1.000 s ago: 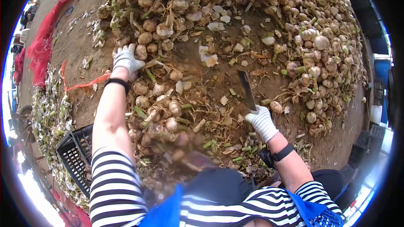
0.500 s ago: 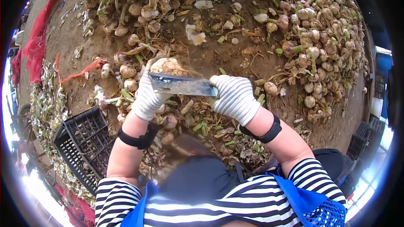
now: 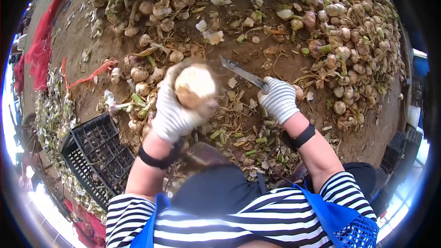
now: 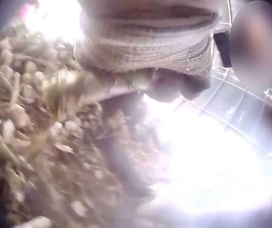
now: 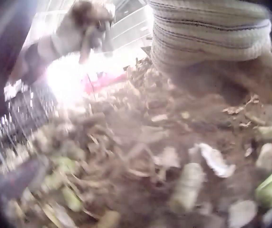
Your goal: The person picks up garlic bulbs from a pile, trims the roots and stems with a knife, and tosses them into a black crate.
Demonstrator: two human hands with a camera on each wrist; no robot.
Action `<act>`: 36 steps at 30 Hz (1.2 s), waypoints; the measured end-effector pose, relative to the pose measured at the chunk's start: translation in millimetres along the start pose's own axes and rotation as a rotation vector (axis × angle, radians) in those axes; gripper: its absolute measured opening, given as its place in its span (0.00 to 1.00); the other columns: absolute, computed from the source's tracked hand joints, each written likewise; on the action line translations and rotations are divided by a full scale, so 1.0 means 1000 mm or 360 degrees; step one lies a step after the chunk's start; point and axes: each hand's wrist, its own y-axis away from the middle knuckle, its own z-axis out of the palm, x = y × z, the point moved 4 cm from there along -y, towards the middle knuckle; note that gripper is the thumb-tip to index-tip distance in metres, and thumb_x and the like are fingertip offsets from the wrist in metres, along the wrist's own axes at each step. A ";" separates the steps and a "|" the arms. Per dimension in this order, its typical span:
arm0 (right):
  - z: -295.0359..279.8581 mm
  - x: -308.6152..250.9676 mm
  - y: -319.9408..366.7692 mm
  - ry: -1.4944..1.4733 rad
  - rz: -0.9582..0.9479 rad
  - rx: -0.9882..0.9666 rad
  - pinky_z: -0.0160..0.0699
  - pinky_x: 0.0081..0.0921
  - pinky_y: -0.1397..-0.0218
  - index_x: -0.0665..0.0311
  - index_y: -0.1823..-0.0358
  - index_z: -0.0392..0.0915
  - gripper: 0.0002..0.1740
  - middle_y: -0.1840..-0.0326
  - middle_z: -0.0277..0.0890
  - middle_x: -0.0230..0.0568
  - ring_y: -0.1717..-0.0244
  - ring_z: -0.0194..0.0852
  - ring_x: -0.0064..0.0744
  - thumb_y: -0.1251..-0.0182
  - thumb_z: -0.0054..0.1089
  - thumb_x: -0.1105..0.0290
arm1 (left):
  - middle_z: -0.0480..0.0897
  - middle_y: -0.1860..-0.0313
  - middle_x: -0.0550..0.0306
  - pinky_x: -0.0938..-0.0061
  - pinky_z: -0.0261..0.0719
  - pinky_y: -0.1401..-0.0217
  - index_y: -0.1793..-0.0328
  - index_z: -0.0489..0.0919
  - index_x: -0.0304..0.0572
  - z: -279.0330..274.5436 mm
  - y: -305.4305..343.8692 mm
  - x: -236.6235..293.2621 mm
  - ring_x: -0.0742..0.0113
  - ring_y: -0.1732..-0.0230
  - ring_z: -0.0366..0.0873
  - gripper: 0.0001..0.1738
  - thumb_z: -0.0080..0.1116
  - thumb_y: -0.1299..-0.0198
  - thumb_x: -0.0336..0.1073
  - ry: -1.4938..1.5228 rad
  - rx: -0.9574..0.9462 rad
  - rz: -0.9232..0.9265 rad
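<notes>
Left hand [image 3: 171,115] was curled round a garlic bulb [image 3: 195,81]; knife [image 3: 243,73], gripped by right hand [image 3: 279,101], had been moved clear; cut was judged made.

My left hand [image 3: 171,115] is no longer reaching out to the garlic pile [image 3: 161,9] ahead on my left, as it was a second ago; it is now holding a garlic bulb [image 3: 195,82] in front of me. Half a second ago the knife [image 3: 242,72] was spanning the gap between my hands, its blade overlapping the bulb; now my right hand [image 3: 279,100] is holding it off to the right, and the blade is pointing forward and leftward, apart from the bulb, which is now showing a broad, pale face.
</notes>
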 end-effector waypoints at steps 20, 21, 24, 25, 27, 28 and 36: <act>0.107 -0.003 0.048 -0.0741 0.0275 -0.0781 0.75 0.36 0.54 0.64 0.62 0.80 0.15 0.66 0.79 0.55 0.61 0.76 0.52 0.50 0.53 0.66 | 0.78 0.58 0.55 0.65 0.82 0.60 0.54 0.75 0.43 0.042 0.013 0.035 0.61 0.59 0.79 0.18 0.56 0.43 0.47 -0.0421 -0.0172 0.1026; 0.131 0.008 0.057 -0.0940 0.0469 -0.0737 0.76 0.33 0.61 0.65 0.59 0.80 0.15 0.72 0.80 0.45 0.69 0.76 0.44 0.49 0.53 0.69 | 0.78 0.55 0.52 0.72 0.80 0.57 0.46 0.72 0.39 0.071 0.000 0.046 0.65 0.58 0.78 0.22 0.49 0.37 0.48 -0.1327 -0.0164 0.1254; 0.100 -0.028 0.040 -0.1570 0.0461 -0.0629 0.73 0.26 0.67 0.67 0.57 0.78 0.16 0.75 0.77 0.35 0.74 0.72 0.29 0.49 0.55 0.71 | 0.73 0.40 0.52 0.69 0.69 0.40 0.35 0.65 0.39 0.136 -0.047 0.033 0.68 0.46 0.73 0.31 0.57 0.39 0.47 -0.0835 -0.1040 0.0925; 0.067 -0.041 0.032 -0.1683 0.0545 -0.0611 0.70 0.20 0.70 0.70 0.60 0.77 0.15 0.77 0.74 0.31 0.74 0.68 0.18 0.50 0.56 0.72 | 0.70 0.38 0.51 0.67 0.66 0.36 0.33 0.63 0.41 0.156 -0.052 0.029 0.65 0.44 0.72 0.36 0.63 0.44 0.45 -0.0918 -0.1130 0.1030; 0.059 -0.024 0.018 -0.1861 0.0414 -0.0237 0.65 0.19 0.74 0.69 0.65 0.76 0.08 0.80 0.69 0.28 0.77 0.63 0.17 0.48 0.54 0.75 | 0.74 0.41 0.48 0.67 0.70 0.40 0.33 0.64 0.40 0.165 -0.048 0.066 0.60 0.45 0.73 0.38 0.67 0.48 0.45 -0.1367 -0.0723 0.1627; 0.045 -0.015 0.017 -0.1948 0.0345 -0.0088 0.64 0.20 0.76 0.68 0.66 0.75 0.07 0.81 0.67 0.27 0.78 0.62 0.16 0.47 0.54 0.75 | 0.75 0.42 0.47 0.66 0.71 0.41 0.34 0.64 0.40 0.138 -0.051 0.096 0.58 0.44 0.73 0.39 0.67 0.49 0.47 -0.1527 -0.0196 0.1636; 0.065 0.028 0.027 -0.1714 0.0747 -0.0167 0.68 0.22 0.70 0.73 0.59 0.75 0.17 0.73 0.74 0.31 0.72 0.67 0.20 0.52 0.60 0.71 | 0.67 0.34 0.45 0.57 0.59 0.31 0.29 0.59 0.53 -0.077 -0.086 0.176 0.52 0.32 0.63 0.49 0.61 0.55 0.64 -0.3159 0.2010 0.0068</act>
